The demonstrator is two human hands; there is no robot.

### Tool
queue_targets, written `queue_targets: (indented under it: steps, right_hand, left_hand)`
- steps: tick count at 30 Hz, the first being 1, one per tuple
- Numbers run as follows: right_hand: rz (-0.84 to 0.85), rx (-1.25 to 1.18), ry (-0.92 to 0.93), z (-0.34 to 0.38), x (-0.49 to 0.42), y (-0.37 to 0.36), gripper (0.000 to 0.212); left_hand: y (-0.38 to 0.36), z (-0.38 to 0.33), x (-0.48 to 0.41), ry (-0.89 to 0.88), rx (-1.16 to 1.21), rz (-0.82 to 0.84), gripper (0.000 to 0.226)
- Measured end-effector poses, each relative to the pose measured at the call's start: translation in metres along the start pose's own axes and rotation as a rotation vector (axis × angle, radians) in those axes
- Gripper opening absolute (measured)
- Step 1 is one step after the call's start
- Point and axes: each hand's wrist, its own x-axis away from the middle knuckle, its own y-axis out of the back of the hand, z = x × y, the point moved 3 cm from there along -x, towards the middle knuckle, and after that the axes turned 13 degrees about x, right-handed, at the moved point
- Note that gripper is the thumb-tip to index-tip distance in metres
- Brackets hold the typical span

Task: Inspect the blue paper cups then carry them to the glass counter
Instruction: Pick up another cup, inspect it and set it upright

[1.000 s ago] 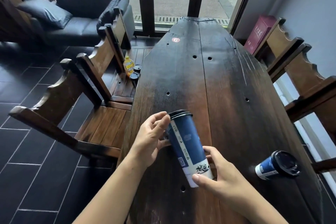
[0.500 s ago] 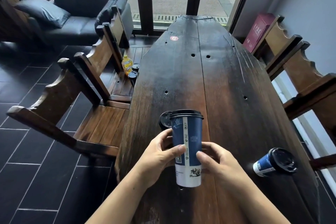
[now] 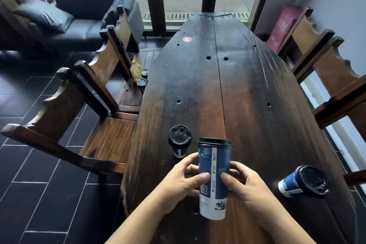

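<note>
Blue lidded paper cup [image 3: 214, 176], upright, gripped by left hand [image 3: 183, 179] and right hand [image 3: 244, 183] above the wooden surface [image 3: 247, 89]; squeezing could pop its black lid [image 3: 214, 142].

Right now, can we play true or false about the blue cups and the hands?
1. Both the left hand and the right hand hold the tall blue cup. True.
2. The tall blue cup has no lid. False: a black lid is on it.
3. A short blue cup stands on the table, left of the tall one. True.
4. The yellow bottle stands on the table. False: it is on a chair seat beside the table.
5. Another blue cup is near the table's right edge. True.
</note>
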Motion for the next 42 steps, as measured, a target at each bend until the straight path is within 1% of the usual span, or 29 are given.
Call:
queue_targets:
  steps: [2, 4, 8, 10, 12, 13, 15, 19, 22, 25, 28, 32, 37, 42]
  right_hand:
    - [0.009, -0.004, -0.011, -0.016, -0.013, 0.012, 0.057]
    - [0.026, -0.013, -0.036, -0.031, -0.030, 0.026, 0.053]
    - [0.010, 0.047, -0.015, -0.054, -0.069, 0.048, 0.046]
    - [-0.008, 0.087, 0.006, -0.062, -0.088, 0.058, 0.048]
    - [-0.002, 0.154, 0.023, -0.072, -0.106, 0.068, 0.058]
    - [0.006, 0.183, 0.029, -0.077, -0.114, 0.072, 0.059]
    - [0.009, 0.227, 0.045, -0.086, -0.129, 0.080, 0.055]
    - [-0.019, 0.255, 0.074, -0.099, -0.151, 0.083, 0.060]
    - [-0.071, 0.292, 0.122, -0.109, -0.165, 0.084, 0.060]
    - [-0.092, 0.284, 0.160, -0.114, -0.175, 0.085, 0.057]
    - [-0.083, 0.279, 0.185, -0.119, -0.183, 0.086, 0.060]
    - [-0.105, 0.309, 0.200, -0.129, -0.187, 0.090, 0.063]
    - [-0.122, 0.333, 0.202, -0.133, -0.188, 0.091, 0.063]
    - [-0.115, 0.325, 0.189, -0.138, -0.192, 0.089, 0.069]
  left_hand:
    - [-0.002, 0.009, -0.020, 0.034, -0.088, 0.013, 0.069]
    - [-0.005, 0.017, -0.045, 0.055, -0.195, 0.007, 0.066]
    - [-0.008, 0.034, -0.094, 0.045, -0.348, -0.044, 0.041]
    - [-0.008, 0.040, -0.117, 0.020, -0.368, -0.057, 0.037]
    - [-0.007, 0.047, -0.138, -0.003, -0.406, -0.072, 0.039]
    - [-0.005, 0.052, -0.147, -0.016, -0.425, -0.084, 0.041]
    - [-0.004, 0.062, -0.161, -0.055, -0.449, -0.110, 0.043]
    - [-0.001, 0.069, -0.183, -0.115, -0.474, -0.129, 0.043]
    - [0.008, 0.076, -0.201, -0.168, -0.488, -0.119, 0.047]
    - [0.014, 0.082, -0.213, -0.200, -0.520, -0.115, 0.052]
    - [0.019, 0.085, -0.221, -0.241, -0.566, -0.118, 0.056]
    - [0.021, 0.091, -0.227, -0.264, -0.605, -0.100, 0.064]
    - [0.023, 0.095, -0.228, -0.290, -0.651, -0.100, 0.066]
    - [0.021, 0.096, -0.231, -0.250, -0.628, -0.102, 0.071]
